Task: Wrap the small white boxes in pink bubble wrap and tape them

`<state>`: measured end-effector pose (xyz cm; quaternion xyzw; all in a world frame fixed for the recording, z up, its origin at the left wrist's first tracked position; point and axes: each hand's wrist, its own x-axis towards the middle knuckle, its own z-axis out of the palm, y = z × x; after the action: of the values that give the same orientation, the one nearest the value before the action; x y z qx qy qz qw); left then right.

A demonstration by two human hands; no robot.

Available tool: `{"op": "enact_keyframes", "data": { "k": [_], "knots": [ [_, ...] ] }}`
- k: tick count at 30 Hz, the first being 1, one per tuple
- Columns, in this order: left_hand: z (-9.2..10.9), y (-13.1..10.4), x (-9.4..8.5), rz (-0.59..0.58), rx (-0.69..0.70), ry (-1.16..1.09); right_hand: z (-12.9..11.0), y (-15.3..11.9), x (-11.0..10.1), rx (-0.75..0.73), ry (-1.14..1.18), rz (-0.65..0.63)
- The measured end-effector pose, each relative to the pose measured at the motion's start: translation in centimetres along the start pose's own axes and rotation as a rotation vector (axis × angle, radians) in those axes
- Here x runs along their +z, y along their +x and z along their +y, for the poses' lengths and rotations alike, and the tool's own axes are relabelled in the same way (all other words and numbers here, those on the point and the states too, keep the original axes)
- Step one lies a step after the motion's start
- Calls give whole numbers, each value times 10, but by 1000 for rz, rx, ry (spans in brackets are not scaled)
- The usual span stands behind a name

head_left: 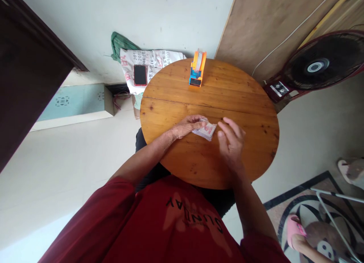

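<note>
A small clear plastic packet (209, 130) with red print on a white label is pinched in my left hand (189, 125), low over the round wooden table (182, 156). My right hand (231, 141) hovers just right of the packet, apart from it. Its fingers are curved and spread, slightly blurred, and nothing shows between them. Farther back on the tabletop stands an orange and blue tape dispenser (198, 69) with a roll of tape.
Left of the table, a phone (140, 75) lies on a printed white sack (159, 60). At the right stands a dark red fan (315, 67). A long pale blue box (76, 101) rests on the floor at left. Another person's pink slipper (294, 229) shows at lower right.
</note>
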<state>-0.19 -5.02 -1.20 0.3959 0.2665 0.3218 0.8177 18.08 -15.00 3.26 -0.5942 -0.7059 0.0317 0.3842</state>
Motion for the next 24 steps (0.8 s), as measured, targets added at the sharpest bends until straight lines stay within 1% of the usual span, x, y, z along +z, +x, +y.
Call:
{"op": "enact_keyframes", "data": {
  "k": [1,2,3,5,7,8,9,12,14,17,19,22,24],
  "knots": [
    [0,0,0,5,-5,-11,2,0,-3,51,61,33],
    [0,-1,-1,6,-8,-22,5,0,-6,105,130,32],
    [0,-1,-1,6,-8,-31,7,-1,-7,156,202,-3],
    [-1,-2,-2,5,-1,-38,13,-3,-5,240,326,-148],
    [-2,-2,-1,1,12,-29,17,-5,2,286,381,-303],
    [-4,-2,0,0,21,-16,18,-6,7,294,376,-349],
    [-5,-3,1,1,31,6,18,-6,11,298,353,-364],
    [-8,-4,4,23,72,133,20,-2,22,309,269,-307],
    [-8,-5,3,63,113,215,24,3,25,309,223,-275],
    [-6,-5,-2,146,187,278,35,8,25,293,140,-306],
    [-4,-6,-8,171,227,311,42,7,23,283,117,-334],
    [-1,-10,-15,147,235,366,51,1,20,296,180,-347],
    [-1,-14,-17,106,221,408,54,-4,18,324,229,-338]
  ]
}}
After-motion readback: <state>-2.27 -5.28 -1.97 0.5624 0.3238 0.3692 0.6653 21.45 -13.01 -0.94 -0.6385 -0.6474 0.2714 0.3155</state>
